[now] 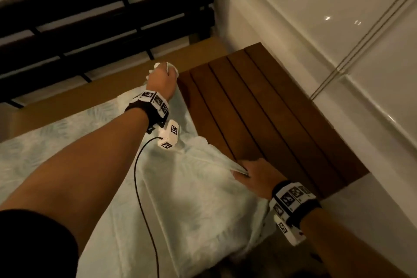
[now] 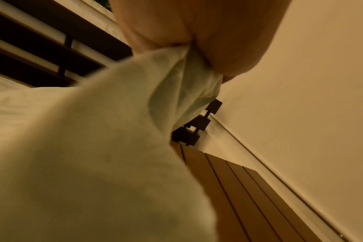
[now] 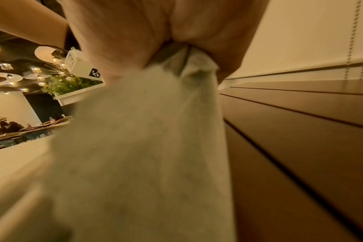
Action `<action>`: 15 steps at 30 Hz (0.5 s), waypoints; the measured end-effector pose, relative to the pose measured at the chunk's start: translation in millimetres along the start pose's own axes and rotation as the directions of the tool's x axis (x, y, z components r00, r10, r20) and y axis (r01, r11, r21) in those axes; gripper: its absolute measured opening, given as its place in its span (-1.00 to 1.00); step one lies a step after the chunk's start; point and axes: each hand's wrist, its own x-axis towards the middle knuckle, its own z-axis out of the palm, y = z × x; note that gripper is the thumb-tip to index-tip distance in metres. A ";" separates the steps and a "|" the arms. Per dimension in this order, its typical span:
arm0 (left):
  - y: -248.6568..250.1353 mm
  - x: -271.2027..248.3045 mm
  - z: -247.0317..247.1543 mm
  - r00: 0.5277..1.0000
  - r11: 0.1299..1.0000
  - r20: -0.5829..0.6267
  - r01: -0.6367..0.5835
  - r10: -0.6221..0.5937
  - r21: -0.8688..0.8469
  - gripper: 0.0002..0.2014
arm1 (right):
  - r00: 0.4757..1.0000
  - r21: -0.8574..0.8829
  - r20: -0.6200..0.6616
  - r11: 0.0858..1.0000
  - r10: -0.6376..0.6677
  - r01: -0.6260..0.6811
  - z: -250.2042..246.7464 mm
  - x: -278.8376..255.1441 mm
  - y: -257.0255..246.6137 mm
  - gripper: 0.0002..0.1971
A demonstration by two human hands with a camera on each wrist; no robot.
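Hands, both gripping cloth. Entries run from nearest to farthest.

1. The right hand is low and right in the head view. Its fingers are curled tight round a gathered edge of the white bedsheet, at the near left border of the slatted wooden platform. In the right wrist view the fabric is bunched inside the fist.

2. A marker band with black-and-white squares sits on the right wrist.

3. The bedsheet is rumpled and lies between the two hands along the platform's left edge. It is held at its near end and its far end, and its near part hangs over the bed's edge.

4. A black cable runs from the left wrist unit across the sheet toward the viewer.

5. Pale leaf-print bedding lies flat to the left of the rumpled sheet. Whether it is the same piece cannot be told.

6. The left hand is at the end of an outstretched arm, at the platform's far left corner. It is closed round a wad of the sheet, and white fabric pokes out above the knuckles. In the left wrist view the cloth is pinched in the closed hand.

7. The platform is made of dark brown planks and lies between the bed and the wall.

8. A glossy white wall panel stands to the right, with a bead cord hanging across it.

9. A dark slatted rail stands farthest away, beyond the left hand.
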 end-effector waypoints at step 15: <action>125.8 47.9 133.3 0.989 0.993 0.093 -0.114 0.115 -0.009 -0.58 | 0.996 0.022 -0.033 0.997 0.079 -0.079 -107.3 24.4 145.4 -0.78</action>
